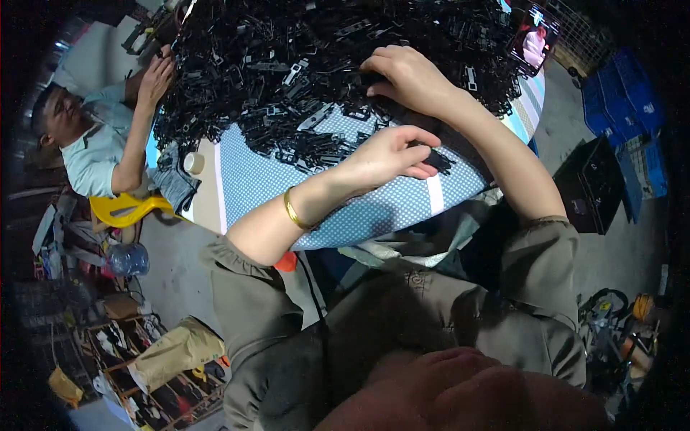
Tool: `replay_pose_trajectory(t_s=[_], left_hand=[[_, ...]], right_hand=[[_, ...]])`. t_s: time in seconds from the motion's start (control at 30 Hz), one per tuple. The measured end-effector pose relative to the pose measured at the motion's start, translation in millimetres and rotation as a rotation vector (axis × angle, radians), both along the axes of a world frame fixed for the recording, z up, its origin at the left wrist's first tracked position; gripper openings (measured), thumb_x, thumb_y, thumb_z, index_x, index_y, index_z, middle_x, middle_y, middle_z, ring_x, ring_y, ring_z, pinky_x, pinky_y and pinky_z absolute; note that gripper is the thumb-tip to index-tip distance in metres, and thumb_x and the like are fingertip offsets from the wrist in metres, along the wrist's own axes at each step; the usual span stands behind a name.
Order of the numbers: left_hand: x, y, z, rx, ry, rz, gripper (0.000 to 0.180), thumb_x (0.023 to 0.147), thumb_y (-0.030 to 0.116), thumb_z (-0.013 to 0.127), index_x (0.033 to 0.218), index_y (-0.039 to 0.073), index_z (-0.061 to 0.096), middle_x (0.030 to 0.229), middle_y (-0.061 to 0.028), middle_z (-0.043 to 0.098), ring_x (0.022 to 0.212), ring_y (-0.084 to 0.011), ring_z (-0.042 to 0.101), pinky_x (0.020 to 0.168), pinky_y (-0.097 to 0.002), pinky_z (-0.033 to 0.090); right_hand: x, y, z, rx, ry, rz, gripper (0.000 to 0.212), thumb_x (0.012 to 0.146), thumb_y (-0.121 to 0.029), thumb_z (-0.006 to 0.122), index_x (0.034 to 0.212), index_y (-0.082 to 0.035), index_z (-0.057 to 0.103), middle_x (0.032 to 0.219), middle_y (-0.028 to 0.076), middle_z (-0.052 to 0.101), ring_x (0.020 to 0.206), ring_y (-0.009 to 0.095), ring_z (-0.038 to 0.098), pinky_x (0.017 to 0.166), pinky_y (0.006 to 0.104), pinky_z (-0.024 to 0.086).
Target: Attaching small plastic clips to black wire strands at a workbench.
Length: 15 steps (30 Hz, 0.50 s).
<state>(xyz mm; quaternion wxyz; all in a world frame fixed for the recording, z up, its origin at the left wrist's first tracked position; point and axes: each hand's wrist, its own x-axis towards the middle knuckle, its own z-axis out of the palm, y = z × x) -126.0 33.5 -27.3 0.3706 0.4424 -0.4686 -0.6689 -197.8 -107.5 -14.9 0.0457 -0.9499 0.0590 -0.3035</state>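
A wide heap of small black flat parts (287, 43), seemingly plastic clips or brackets, covers much of the table. My left hand (384, 156), with a gold bangle at its wrist, is above the near edge of the cloth. Its fingers curl around a small bunch of black parts (440, 162) that sticks out past the fingertips. Farther off, my right hand (413, 75) reaches over the heap, palm down. Thumb and bent fingers are apart there, with black parts beneath them; I see nothing gripped between them.
The blue dotted tablecloth (345, 219) shows along the rounded near edge. A phone (535, 39) stands far right, a tape roll (193, 163) lies left. Another person (100, 144) sits at the left, one hand by the heap. Blue crates (622, 93) and a black box (593, 187) stand right.
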Motion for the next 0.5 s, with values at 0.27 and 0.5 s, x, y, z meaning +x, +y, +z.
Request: replay_pose_trajectory(t_s=[0.27, 0.5], left_hand=[[7, 0, 7, 0.017, 0.163, 0.166, 0.033, 0.091, 0.008, 0.041, 0.118, -0.01, 0.04, 0.097, -0.0221, 0.057, 0.087, -0.0225, 0.063, 0.078, -0.0263, 0.053], [11, 0, 11, -0.002, 0.171, 0.198, 0.031, 0.091, 0.008, 0.041, 0.117, -0.009, 0.04, 0.095, -0.0215, 0.058, 0.088, -0.0223, 0.063, 0.078, -0.026, 0.053]], right_hand=[[-8, 5, -2, 0.194, -0.03, -0.073, 0.033, 0.063, -0.006, 0.07, 0.095, -0.004, 0.062, 0.088, 0.012, 0.059, 0.088, 0.031, 0.057, 0.075, 0.0394, 0.047], [-21, 5, 8, 0.02, 0.16, -0.154, 0.029, 0.065, -0.006, 0.066, 0.093, -0.005, 0.061, 0.087, 0.01, 0.058, 0.088, 0.028, 0.057, 0.08, 0.0384, 0.04]])
